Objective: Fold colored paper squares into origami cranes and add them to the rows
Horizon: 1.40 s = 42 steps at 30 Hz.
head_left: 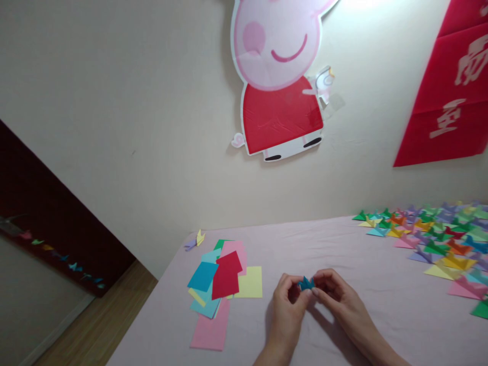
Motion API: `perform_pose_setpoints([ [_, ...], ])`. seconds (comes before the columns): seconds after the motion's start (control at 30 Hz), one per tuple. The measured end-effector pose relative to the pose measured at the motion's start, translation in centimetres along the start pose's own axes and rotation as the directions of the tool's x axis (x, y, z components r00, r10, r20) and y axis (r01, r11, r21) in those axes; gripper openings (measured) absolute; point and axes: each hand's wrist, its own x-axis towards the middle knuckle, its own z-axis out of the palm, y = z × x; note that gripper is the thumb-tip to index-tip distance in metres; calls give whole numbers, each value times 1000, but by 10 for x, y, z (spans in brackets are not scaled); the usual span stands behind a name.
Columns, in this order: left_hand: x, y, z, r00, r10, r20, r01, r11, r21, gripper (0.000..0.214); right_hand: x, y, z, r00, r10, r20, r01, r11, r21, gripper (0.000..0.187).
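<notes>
Blue paper figure (306,284) between both hands (286,301) (340,296)

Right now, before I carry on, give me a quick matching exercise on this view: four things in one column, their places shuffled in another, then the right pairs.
Things
1. blue folded paper piece
2. loose paper sheets
3. rows of folded paper cranes
4. cartoon pig cutout

Places
A. on the pale pink cloth, in an overlapping spread to the left of both hands
B. on the wall
C. pinched between the left hand and the right hand
D. on the cloth, over at the far right

Pairs: 1-C, 2-A, 3-D, 4-B
</notes>
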Motion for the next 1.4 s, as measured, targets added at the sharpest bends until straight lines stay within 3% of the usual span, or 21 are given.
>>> perform_pose_setpoints([
  [0.1, -1, 2, 0, 998, 58, -28, -57, 998, 42, 7, -1, 2, 1, 999, -23, 23, 24, 998, -54, 25],
  [0.23, 0, 1, 0, 1000, 4, 1, -4, 1000, -25, 10, -1, -1, 3, 995, -38, 96, 54, 984, -168, 30],
  [0.37, 1, -2, 0, 999, -37, -19, 36, 998, -59, 16, -3, -8, 4, 991, -89, 97, 115, 945, -307, 35],
  [0.53, 3, -2, 2, 997, -63, -50, 57, 991, -119, 29, -6, -9, 2, 991, -84, 103, 115, 933, -341, 36],
  [0.9, 5, -3, 0, 996, -77, -51, 68, 985, -159, 30, -2, 1, 4, 986, -128, 111, 155, 948, -279, 31],
  [1.03, 2, -2, 1, 1000, -24, 10, 24, 1000, 9, 20, 0, 0, 4, 982, -134, 132, 161, 962, -223, 27],
  [1.17, -1, 1, 1, 997, 10, 70, -25, 978, 208, 11, 0, -7, 2, 991, -85, 107, 98, 988, -121, 36],
  [1.4, -1, -1, 0, 993, 17, 117, -45, 971, 236, 24, 3, -11, 0, 994, -14, 109, 18, 999, -31, 42],
])
